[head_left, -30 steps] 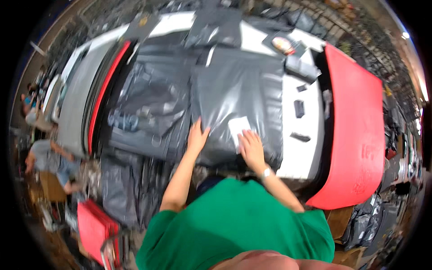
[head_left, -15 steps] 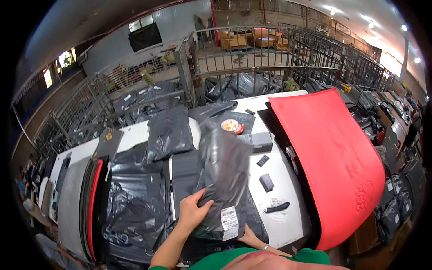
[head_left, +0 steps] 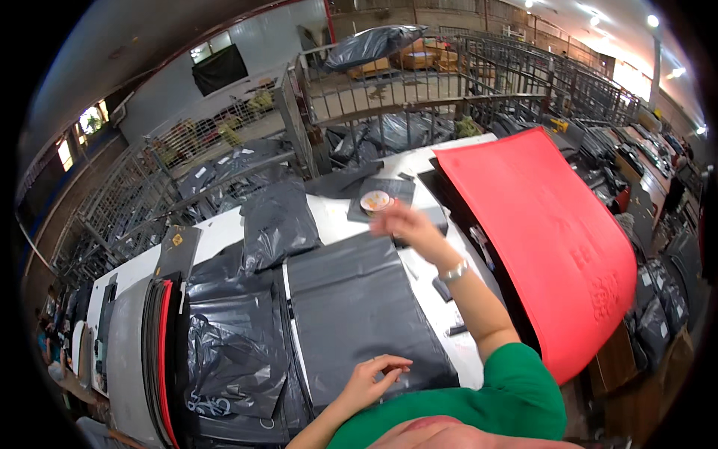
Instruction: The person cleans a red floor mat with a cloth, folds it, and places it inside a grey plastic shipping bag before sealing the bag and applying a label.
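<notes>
A dark grey plastic mailing bag (head_left: 374,46) hangs in mid-air above the far metal cage, apart from both hands. My right hand (head_left: 407,228) is stretched forward over the table, near the roll of tape (head_left: 375,200); its fingers are blurred but look extended, with nothing in them. Low over a stack of flat dark grey plastic bags (head_left: 348,307), my left hand (head_left: 372,383) is empty, its fingers loosely bent and apart. Left of the stack lie filled, glossy dark bags (head_left: 232,329). Another filled bag (head_left: 278,224) rests behind them.
A pile of flat sheets topped by a red one (head_left: 542,247) covers the table's right side. Grey, black and red sheets (head_left: 131,352) stand at the left. Beyond the white table (head_left: 333,217), barred metal cages (head_left: 419,105) hold bagged goods.
The labelled bag has left my hands and is in the air over the far cage. My right arm has swung forward and up; my left hand has moved right and lower.
</notes>
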The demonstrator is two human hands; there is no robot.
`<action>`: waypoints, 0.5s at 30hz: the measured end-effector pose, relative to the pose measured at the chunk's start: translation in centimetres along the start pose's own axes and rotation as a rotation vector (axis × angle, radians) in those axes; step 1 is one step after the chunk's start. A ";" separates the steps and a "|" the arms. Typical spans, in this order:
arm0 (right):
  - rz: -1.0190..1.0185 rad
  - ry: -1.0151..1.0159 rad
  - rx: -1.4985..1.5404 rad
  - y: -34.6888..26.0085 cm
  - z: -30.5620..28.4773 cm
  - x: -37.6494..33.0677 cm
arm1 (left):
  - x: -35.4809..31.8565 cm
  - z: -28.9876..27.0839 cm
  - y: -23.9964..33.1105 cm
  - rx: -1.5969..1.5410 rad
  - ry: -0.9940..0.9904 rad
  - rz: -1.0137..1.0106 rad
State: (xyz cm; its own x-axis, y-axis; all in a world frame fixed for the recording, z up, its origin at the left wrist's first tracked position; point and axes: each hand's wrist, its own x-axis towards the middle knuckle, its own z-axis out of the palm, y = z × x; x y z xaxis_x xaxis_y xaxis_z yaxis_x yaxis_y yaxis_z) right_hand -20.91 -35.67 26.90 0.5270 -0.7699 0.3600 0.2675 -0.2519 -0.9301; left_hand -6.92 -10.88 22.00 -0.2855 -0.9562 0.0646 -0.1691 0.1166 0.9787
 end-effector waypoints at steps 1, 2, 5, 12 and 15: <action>0.058 -0.093 -0.120 2.1 0.6 -3.6 | -0.8 0.0 -0.4 -0.012 -0.036 -0.009; 0.142 -0.119 -0.258 3.7 1.7 -7.7 | -1.8 -0.3 -0.9 -0.014 -0.061 -0.024; 0.500 0.107 -0.229 8.4 0.2 -22.1 | -4.2 -0.5 -1.5 -0.074 -0.142 -0.091; 0.592 1.041 -0.467 7.1 -4.9 -48.0 | -6.9 2.6 -7.5 -0.388 -0.245 -0.234; 0.610 1.108 -1.071 6.3 -7.0 -51.3 | -6.7 5.3 -7.9 -0.381 -0.310 -0.236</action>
State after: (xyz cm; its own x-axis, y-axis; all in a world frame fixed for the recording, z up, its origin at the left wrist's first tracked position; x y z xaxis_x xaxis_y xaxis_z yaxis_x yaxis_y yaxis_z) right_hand -51.95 -1.86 2.02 -0.5801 -0.7987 0.1600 -0.6373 0.3227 -0.6998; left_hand -8.67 -3.96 12.82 -0.5561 -0.8137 -0.1693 0.0749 -0.2519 0.9648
